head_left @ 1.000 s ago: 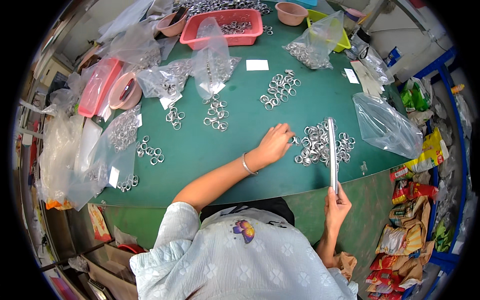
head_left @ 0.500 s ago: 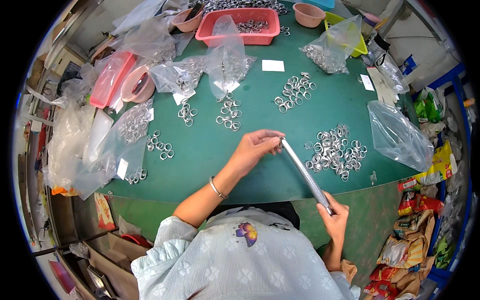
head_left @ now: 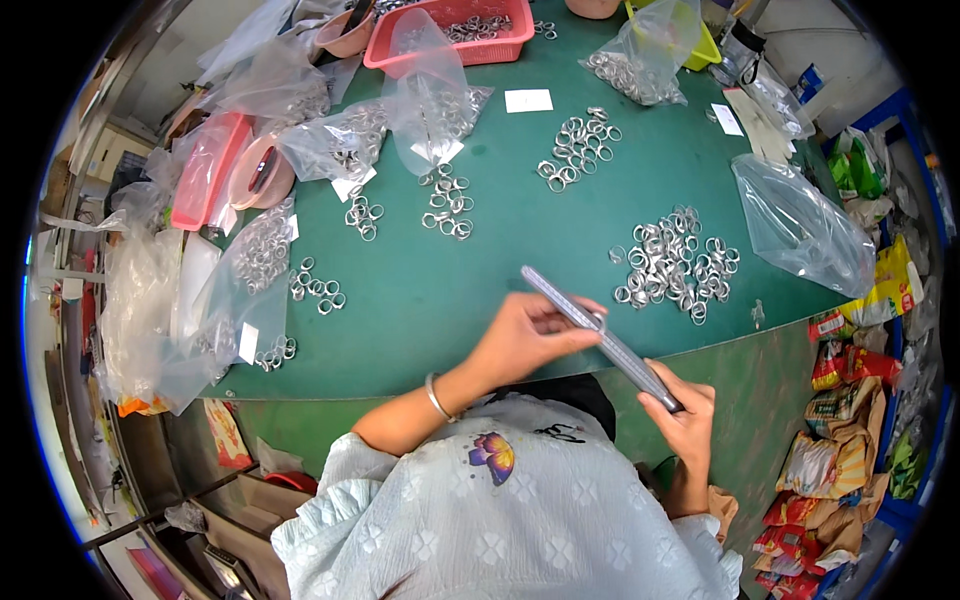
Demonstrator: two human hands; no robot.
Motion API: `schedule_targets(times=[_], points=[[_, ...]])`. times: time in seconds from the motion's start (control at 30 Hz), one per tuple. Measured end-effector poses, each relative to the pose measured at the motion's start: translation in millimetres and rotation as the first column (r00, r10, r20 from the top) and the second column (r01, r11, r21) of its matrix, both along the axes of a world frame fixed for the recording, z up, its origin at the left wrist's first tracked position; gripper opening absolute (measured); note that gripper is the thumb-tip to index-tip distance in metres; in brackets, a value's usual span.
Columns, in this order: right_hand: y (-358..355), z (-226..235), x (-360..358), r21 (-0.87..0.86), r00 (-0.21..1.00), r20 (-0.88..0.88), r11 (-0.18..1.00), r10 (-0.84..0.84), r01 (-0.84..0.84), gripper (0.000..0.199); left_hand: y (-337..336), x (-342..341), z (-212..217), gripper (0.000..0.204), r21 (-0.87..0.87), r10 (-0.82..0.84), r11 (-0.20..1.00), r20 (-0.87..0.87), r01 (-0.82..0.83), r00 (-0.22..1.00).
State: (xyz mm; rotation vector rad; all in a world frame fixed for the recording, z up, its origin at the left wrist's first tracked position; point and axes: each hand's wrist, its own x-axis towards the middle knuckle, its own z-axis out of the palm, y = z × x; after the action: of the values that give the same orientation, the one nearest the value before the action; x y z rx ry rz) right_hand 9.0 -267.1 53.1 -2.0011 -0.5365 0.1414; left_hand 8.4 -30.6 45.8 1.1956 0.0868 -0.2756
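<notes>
My right hand (head_left: 684, 408) is wrapped round the thick lower end of a grey tapered ring mandrel (head_left: 632, 364), which slants up to the left. Partway along it, a silver ring (head_left: 602, 323) sits around the rod. My left hand (head_left: 532, 338) pinches this ring between thumb and fingers, and the mandrel's narrow tip sticks out beyond that hand. Right of the mandrel lies a large pile of silver rings (head_left: 672, 262) on the green table (head_left: 420, 310). A smaller ring group (head_left: 582, 146) lies farther back.
Along the left are small ring groups (head_left: 445, 205) beside clear bags (head_left: 262, 255) of rings, with white paper slips. A pink basket (head_left: 520, 45) holding rings stands at the back. Another clear bag (head_left: 800, 230) lies at the right edge. Packets (head_left: 830, 440) fill the right side.
The ring has moved from the mandrel's tip down onto its middle part, my left hand with it. The mandrel's tip has shifted left. The view has tilted slightly.
</notes>
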Motion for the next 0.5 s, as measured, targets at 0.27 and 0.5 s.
schedule_targets(times=[0.27,0.5], points=[[10.6,3.5,-1.8,0.087,0.995,0.097,0.995,0.039,-0.047,0.04,-15.1,-9.0,-4.7,0.032,-0.176,0.044,0.984,0.181,-0.011,0.982],[12.5,3.2,-3.5,0.089,0.987,0.12,0.989,0.106,-0.117,0.04,7.1,0.1,-4.1,0.042,-0.042,-0.195,0.977,0.225,0.209,0.955]])
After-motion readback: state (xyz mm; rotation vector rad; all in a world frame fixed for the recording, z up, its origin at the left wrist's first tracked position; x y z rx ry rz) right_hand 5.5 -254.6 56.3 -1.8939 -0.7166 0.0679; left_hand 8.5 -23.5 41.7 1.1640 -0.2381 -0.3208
